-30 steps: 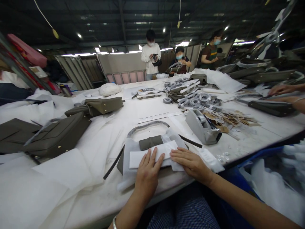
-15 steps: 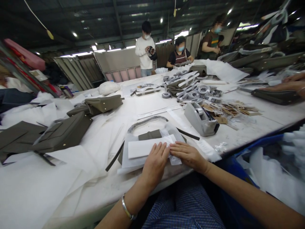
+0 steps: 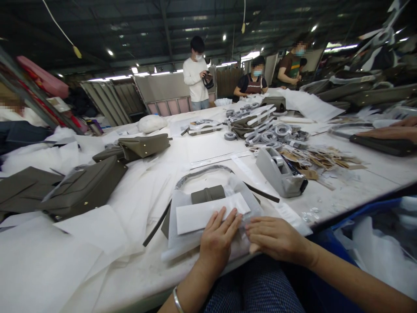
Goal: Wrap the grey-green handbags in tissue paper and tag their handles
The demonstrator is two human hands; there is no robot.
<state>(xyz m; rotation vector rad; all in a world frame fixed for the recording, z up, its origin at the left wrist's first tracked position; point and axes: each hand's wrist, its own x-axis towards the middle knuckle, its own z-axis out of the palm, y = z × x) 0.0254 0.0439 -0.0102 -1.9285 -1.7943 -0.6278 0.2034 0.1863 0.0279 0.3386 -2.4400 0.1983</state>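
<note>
In front of me lies a dark olive handbag (image 3: pixel 207 194), mostly covered by a translucent wrapping sheet (image 3: pixel 184 241). Its wrapped handle (image 3: pixel 205 170) arches away from me, with a dark strap end out at each side. A folded white strip (image 3: pixel 195 219) rests across the bag. My left hand (image 3: pixel 219 241) presses flat on the strip's right end, fingers stretched out. At the sheet's right edge my right hand (image 3: pixel 280 239) has its fingers together over the thumb, closed on the sheet; the fingertips partly hide the grip.
A grey tape dispenser (image 3: pixel 280 174) stands to the right of the bag, near a heap of tags (image 3: pixel 322 161) and wrapped straps (image 3: pixel 273 134). More olive bags (image 3: pixel 87 187) and white sheets (image 3: pixel 81 243) lie left. A blue-lined bin (image 3: pixel 342 243) is at right. Co-workers stand around the table.
My right hand has moved right and toward me, away from the left hand, and its thumb now shows under the fingers. The left hand stays on the white strip. The view has shifted slightly.
</note>
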